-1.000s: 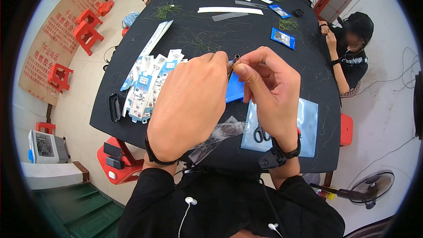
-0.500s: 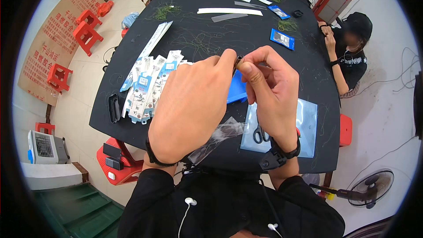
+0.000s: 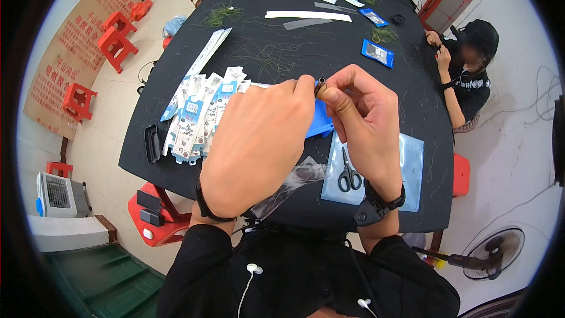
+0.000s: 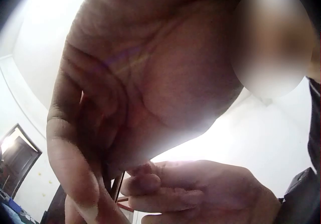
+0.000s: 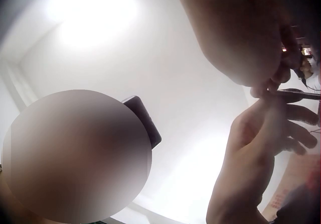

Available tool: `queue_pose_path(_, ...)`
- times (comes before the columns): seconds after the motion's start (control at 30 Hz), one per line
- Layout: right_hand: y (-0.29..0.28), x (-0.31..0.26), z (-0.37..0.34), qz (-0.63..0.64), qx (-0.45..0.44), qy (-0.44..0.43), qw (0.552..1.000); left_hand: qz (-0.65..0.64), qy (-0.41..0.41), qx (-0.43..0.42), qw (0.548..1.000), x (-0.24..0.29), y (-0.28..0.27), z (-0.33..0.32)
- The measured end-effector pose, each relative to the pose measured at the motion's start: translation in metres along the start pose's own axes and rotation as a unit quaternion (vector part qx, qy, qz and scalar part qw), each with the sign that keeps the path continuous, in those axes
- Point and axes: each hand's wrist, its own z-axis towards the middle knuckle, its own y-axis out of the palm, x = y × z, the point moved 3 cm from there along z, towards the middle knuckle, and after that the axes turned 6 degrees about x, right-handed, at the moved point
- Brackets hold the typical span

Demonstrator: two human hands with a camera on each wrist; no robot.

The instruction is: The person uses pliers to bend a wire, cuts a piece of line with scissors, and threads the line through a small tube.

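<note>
Black surface below, left hand and right hand meet beyond the scissors, pinching a slim dark tube; a slack pinch could drop it.

Table: covered in matt black cloth, lightly wrinkled. Small tube at the hands: dark, with a glossy, metal-like rim (base material cannot be determined). Scissors, lower right of center: dark handles, smooth finish. Sheet beneath them: smooth, glossy, plastic-looking. Clear strips, lower center: thin, shiny, creased plastic. Stools, left of the frame: smooth red plastic. Board, upper left: brown, matt, printed, wood-like.
</note>
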Motion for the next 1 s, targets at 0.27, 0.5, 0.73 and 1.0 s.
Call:
queue_pose_path(0.27,0.001,-0.001,-0.001,-0.005,-0.001,0.01,1.0,0.011,0.0,-0.013,1.0,0.002,-0.002,0.0)
queue_pose_path(0.5,0.004,-0.008,-0.003,-0.011,0.02,-0.026,0.999,-0.019,-0.004,0.037,0.999,0.001,-0.005,-0.001)
queue_pose_path(0.73,0.003,-0.008,-0.003,-0.011,0.011,-0.023,1.0,-0.015,-0.005,0.044,0.999,0.001,-0.007,-0.001)
queue_pose_path(1.0,0.001,-0.009,-0.004,-0.024,-0.008,-0.013,1.0,-0.007,0.002,0.049,0.999,0.001,-0.007,-0.002)
